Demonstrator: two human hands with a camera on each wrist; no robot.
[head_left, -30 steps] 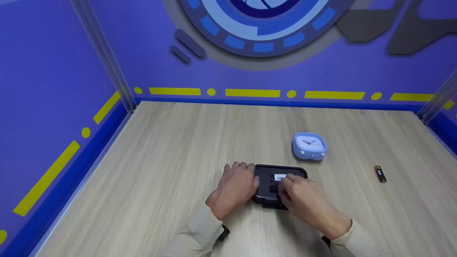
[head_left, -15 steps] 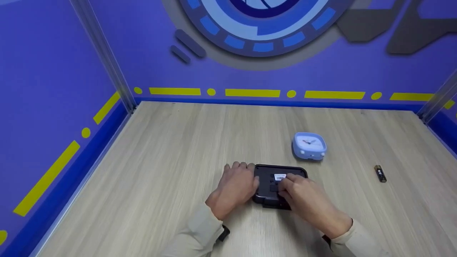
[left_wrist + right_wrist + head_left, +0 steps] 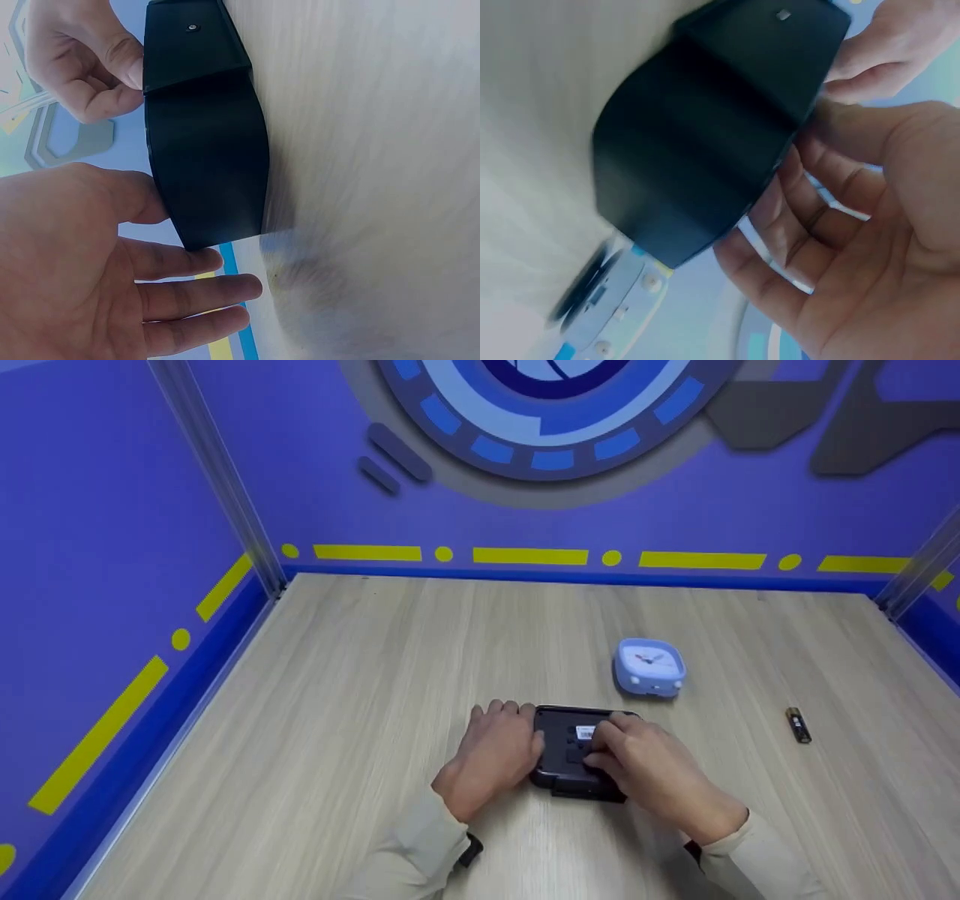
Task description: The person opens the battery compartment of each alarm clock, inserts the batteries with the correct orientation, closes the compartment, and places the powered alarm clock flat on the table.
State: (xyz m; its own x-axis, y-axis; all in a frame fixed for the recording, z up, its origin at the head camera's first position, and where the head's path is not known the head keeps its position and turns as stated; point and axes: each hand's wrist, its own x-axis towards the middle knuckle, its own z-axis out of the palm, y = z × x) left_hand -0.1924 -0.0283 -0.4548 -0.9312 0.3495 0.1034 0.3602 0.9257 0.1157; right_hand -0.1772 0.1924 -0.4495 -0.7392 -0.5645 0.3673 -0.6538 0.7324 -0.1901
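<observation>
A black device (image 3: 559, 731) with rounded corners lies back side up on the table, a white barcode label (image 3: 585, 733) on it. My left hand (image 3: 495, 757) rests against its left side; in the left wrist view the thumb and index finger touch the device's end and the other fingers (image 3: 199, 292) are straight. My right hand (image 3: 649, 761) is over the right half of the back, thumb and fingers bent together beside a small dark recess (image 3: 576, 755). From the wrist cameras the device's dark side (image 3: 690, 150) hides the right fingertips, so I cannot tell what they pinch.
A light-blue alarm clock (image 3: 649, 667) lies face up behind the device, to the right. One small battery (image 3: 798, 725) is on the wooden table (image 3: 375, 660) farther right. Blue panels (image 3: 480, 521) with yellow marks close in the back and sides.
My right hand has shifted slightly right and its fingers have drawn up a little, baring more of the device's near edge. The left hand and the device have stayed in place.
</observation>
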